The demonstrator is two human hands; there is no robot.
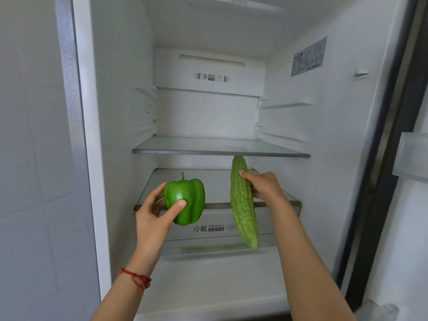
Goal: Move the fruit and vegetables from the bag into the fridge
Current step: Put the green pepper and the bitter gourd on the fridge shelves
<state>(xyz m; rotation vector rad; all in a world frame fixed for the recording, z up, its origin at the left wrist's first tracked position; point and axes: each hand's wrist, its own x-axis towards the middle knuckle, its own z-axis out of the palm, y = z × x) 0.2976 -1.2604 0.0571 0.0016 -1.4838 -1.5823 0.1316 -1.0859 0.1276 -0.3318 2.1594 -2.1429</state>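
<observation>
The fridge [111,112] stands open before me, white inside. My left hand [152,216] grips a green bell pepper [188,200], stem up, in front of the lower glass shelf [208,181]. My right hand [264,185] holds a long bumpy bitter gourd [242,205] nearly upright, its top end just under the upper glass shelf [220,147], its tip hanging in front of the crisper drawer [208,230]. The bag is out of view.
Both glass shelves carry nothing. The fridge door [412,158] with its door bin is swung open at the right. A tiled wall [30,158] runs along the left. A red string bracelet [136,278] sits on my left wrist.
</observation>
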